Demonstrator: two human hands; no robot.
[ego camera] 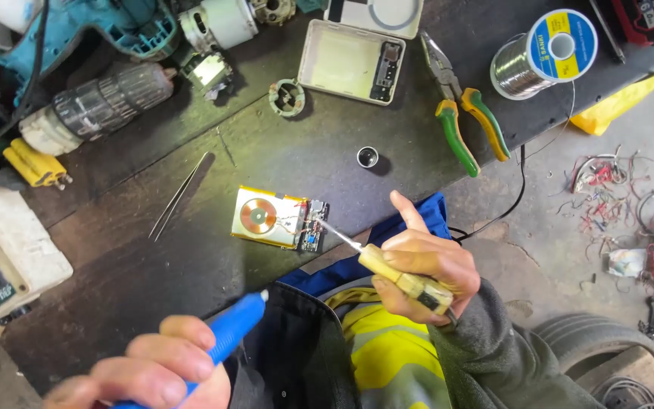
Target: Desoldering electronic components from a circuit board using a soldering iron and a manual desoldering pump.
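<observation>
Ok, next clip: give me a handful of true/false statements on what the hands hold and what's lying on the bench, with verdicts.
1. The right hand holds a yellow-handled soldering iron with its tip at the small circuit board. True.
2. The left hand is empty. False: it grips a blue pen-shaped tool.
3. The tweezers lie on the bench left of the flat pack with the copper coil. True.
4. The green and orange pliers are held in a hand. False: they lie untouched on the bench.
5. The solder spool sits at the bench's left end. False: it is at the upper right.
</observation>
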